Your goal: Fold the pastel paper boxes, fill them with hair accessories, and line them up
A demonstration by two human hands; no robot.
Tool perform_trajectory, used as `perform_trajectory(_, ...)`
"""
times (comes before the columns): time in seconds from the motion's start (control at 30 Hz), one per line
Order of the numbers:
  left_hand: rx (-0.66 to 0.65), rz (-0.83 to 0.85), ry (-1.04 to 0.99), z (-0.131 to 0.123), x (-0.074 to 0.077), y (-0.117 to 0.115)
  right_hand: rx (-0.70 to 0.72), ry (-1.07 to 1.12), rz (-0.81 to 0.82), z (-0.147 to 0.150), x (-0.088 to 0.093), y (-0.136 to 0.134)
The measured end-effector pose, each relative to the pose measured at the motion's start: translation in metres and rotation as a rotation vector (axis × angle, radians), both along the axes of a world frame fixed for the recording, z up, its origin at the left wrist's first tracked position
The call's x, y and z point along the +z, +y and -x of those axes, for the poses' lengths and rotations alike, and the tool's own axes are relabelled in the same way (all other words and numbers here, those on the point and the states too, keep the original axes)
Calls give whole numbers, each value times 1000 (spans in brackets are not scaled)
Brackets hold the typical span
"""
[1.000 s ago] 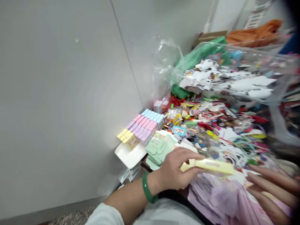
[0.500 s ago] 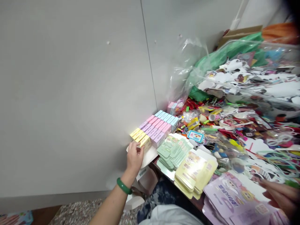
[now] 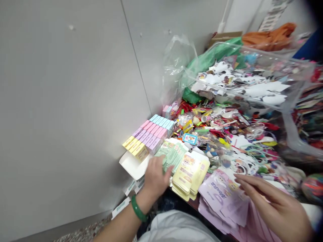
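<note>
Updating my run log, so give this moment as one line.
left hand: at mint-green flat cartons | right hand: open, above lilac flat cartons

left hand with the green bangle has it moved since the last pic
Yes. Judged against the white cardboard flap by the yellow boxes, the left hand has moved right, off that flap and over to the pale green cards.

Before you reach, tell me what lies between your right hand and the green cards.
The lilac cards and then the yellow cards lie between your right hand and the green cards.
</note>
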State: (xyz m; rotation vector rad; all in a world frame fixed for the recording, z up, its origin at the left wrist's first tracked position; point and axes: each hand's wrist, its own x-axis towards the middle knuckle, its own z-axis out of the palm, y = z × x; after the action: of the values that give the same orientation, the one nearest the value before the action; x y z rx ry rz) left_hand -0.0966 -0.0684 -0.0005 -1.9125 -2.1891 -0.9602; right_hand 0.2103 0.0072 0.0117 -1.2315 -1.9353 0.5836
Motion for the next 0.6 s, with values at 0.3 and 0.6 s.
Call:
perform_trajectory(0.3, -72, 564, 110, -83, 15, 34, 62, -44, 128, 7, 4, -2)
perform_trajectory(0.6, -83, 486, 66, -86, 39, 33, 1, 143, 377, 25, 8, 0)
